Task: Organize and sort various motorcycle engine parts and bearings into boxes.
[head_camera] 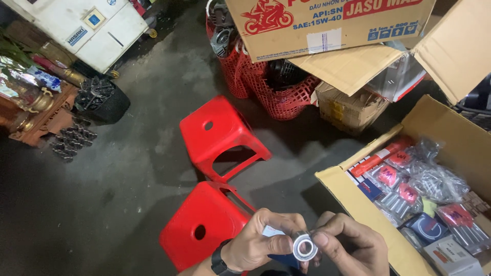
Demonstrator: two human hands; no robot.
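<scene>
Pinching one bearing (305, 247), two hands (307, 245)

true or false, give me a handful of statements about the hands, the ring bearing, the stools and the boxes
1. Both the left hand and the right hand hold the small ring bearing. True.
2. The two stools are blue. False: both are red.
3. The cardboard box on the right is shut. False: it is open, with bagged parts inside.
4. The left wrist wears a dark watch. True.
5. The mesh basket is red. True.
</scene>
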